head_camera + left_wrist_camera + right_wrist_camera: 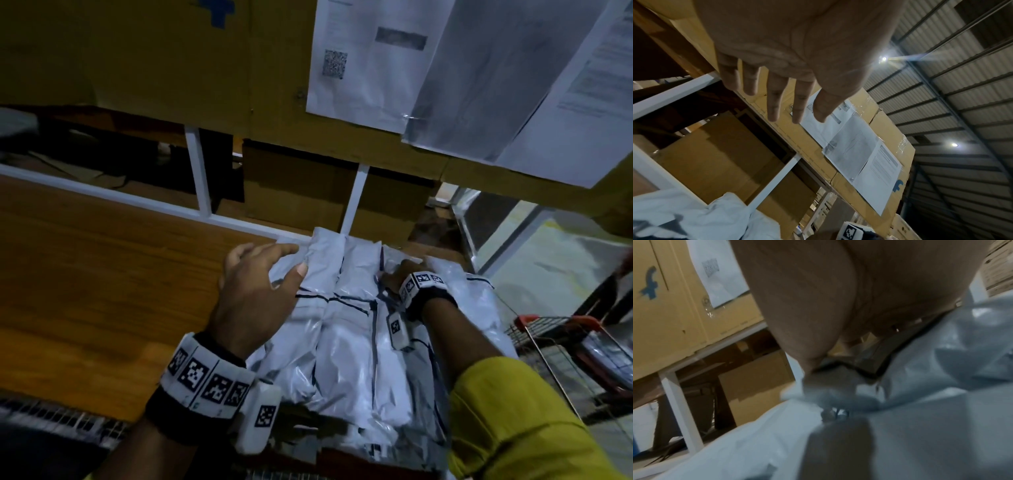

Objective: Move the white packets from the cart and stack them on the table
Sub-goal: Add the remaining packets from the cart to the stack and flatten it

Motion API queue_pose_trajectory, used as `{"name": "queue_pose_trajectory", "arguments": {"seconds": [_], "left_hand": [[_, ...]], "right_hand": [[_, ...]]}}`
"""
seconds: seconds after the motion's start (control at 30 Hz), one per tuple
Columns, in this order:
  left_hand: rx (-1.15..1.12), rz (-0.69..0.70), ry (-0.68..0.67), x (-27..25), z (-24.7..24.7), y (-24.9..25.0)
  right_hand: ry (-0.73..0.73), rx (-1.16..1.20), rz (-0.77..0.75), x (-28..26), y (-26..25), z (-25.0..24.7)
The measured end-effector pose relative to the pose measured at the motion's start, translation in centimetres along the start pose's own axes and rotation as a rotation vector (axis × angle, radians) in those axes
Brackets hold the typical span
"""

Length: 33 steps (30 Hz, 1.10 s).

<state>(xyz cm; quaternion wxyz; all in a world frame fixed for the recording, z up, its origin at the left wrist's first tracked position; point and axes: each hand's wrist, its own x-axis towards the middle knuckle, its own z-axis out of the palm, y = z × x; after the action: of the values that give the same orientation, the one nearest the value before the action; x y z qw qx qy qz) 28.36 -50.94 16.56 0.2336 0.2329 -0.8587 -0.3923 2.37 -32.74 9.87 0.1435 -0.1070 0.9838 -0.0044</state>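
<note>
Settling white packets [356, 318] into stack at bench [102, 274] right end. Left hand [253, 294] fingers spread above pile; right hand [406, 274] pinching packet edge. Advice: align edges, press flat, then release.

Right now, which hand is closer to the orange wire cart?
The right hand. It presses on the right side of the white plastic packets, on the side of the orange wire cart. The left hand hovers at the pile's left edge.

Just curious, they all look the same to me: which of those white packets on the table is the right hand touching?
The right hand presses on the packet second from the right end of the row, by its dark stripe; the left hand hovers open above the leftmost one.
</note>
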Motion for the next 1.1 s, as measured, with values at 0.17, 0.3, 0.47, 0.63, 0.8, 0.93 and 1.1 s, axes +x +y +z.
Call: {"name": "queue_pose_trajectory", "arguments": {"seconds": [0.17,0.3,0.47,0.63,0.8,0.93,1.1], "left_hand": [[0.017,-0.012,-0.042,-0.5,-0.1,-0.6],[0.055,0.010,-0.055,-1.1,0.3,-0.3],[0.029,0.043,-0.060,-1.8,1.9,1.6],[0.012,0.150,-0.062,-3.2,4.9,5.9],[-0.052,0.311,-0.091,-6.4,10.3,12.2],[-0.091,0.366,-0.146,-10.1,16.8,18.1],[-0.086,0.460,-0.292,-14.7,26.1,25.2]], "right_hand": [[-0.102,-0.025,-0.061,2.7,0.7,1.6],[-0.041,0.044,-0.090,0.7,1.8,-0.6],[0.131,0.235,-0.013,-1.2,5.9,-4.0],[0.179,0.422,-0.016,-6.4,11.6,-6.4],[0.344,0.526,0.042,-12.2,21.2,-4.8],[0.436,0.509,0.102,-16.5,30.0,-2.3],[0.496,0.514,0.205,-19.3,41.3,1.5]]}}
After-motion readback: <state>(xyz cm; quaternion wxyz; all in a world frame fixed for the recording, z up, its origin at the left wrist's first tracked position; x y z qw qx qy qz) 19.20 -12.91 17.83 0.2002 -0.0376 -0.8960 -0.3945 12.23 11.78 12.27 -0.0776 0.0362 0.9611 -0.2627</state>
